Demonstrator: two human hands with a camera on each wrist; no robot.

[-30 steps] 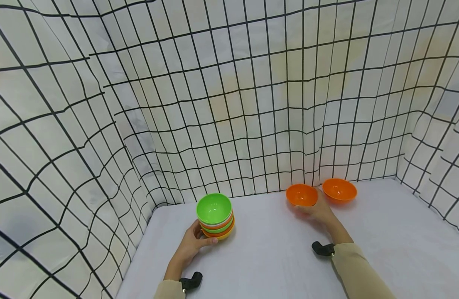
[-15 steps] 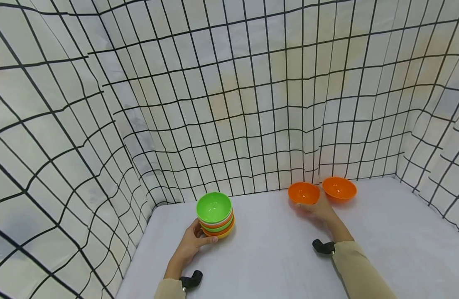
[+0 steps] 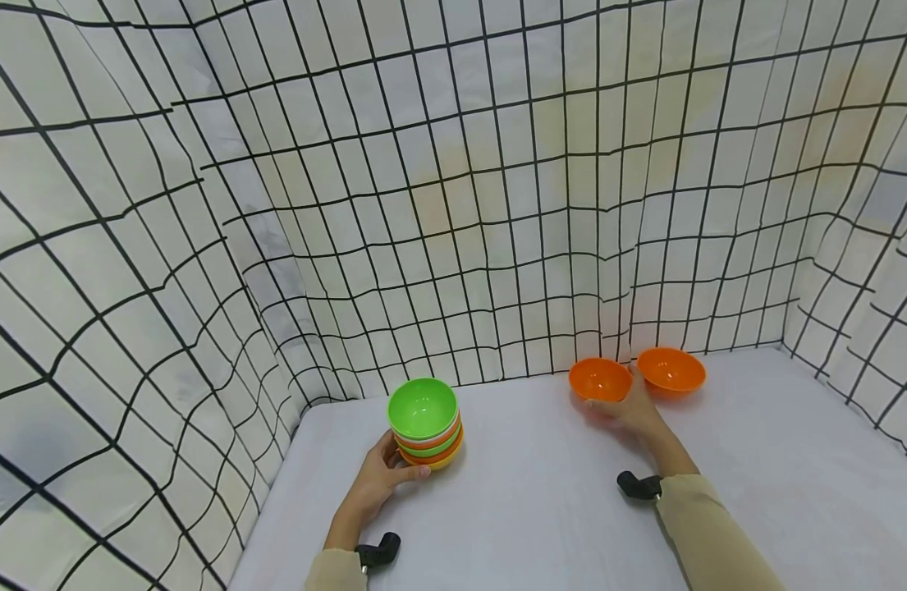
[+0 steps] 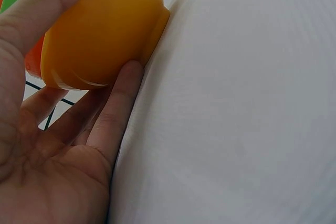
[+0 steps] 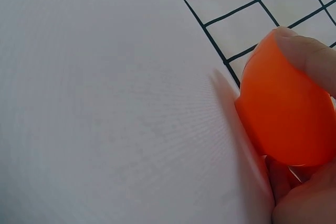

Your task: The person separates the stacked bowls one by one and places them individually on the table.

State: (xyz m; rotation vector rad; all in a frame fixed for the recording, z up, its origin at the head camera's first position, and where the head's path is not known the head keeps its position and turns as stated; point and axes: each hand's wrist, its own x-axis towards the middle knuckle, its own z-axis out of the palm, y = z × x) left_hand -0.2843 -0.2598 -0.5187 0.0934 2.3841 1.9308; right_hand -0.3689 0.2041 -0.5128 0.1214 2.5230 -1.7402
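In the head view, a stack of nested bowls stands at the left of the table, topped by a light green bowl point(image 3: 423, 409). White, orange and green rims show beneath it, down to a yellow bowl point(image 4: 105, 35) at the base. My left hand point(image 3: 375, 483) holds the stack low on its near left side, thumb in front and fingers around behind. Toward the back right, my right hand point(image 3: 633, 410) grips a single orange bowl point(image 3: 599, 380) by its right and near sides. That bowl's base touches the table in the right wrist view.
Just right of my right hand sits a second orange bowl point(image 3: 671, 371), upright near the table's back edge. A white cloth-like surface covers the table point(image 3: 527, 492). White walls with a black grid point(image 3: 453, 205) rise behind and at both sides.
Over the first half second, my right hand and its orange bowl shifted very slightly right. The left hand and the stack stayed in place.
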